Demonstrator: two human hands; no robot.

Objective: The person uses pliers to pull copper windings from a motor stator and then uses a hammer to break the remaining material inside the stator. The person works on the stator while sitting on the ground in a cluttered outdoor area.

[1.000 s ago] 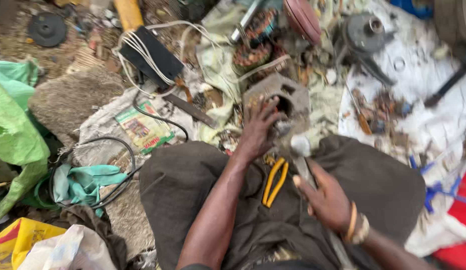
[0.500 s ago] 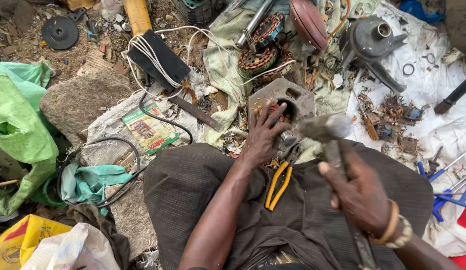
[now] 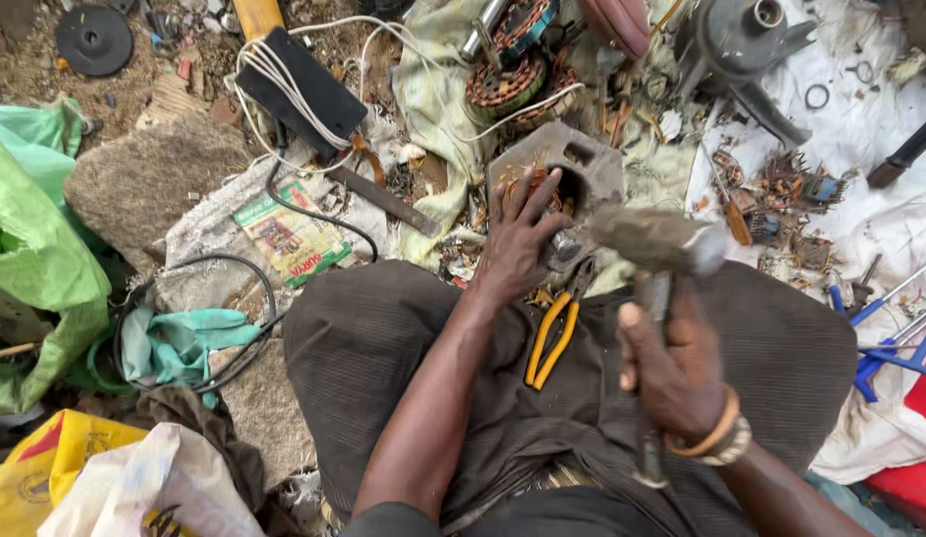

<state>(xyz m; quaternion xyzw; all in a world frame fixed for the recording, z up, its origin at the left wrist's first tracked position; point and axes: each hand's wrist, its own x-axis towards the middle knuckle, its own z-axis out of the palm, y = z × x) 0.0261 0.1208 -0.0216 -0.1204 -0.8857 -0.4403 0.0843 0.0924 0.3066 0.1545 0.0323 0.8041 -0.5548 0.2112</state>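
Lighting: even, bright daylight; shadows soft. Quality: hammer head (image 3: 654,239) motion-blurred; remainder sharp; slight wide-angle stretch at edges.

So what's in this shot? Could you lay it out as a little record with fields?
Setting: a person sits on littered ground
Left hand: fingers spread on a grey concrete block
Right hand: grips a raised hammer
On the lap: yellow-handled pliers
Beyond the block: copper-wound motor coils
Left side: green plastic bag, black cable
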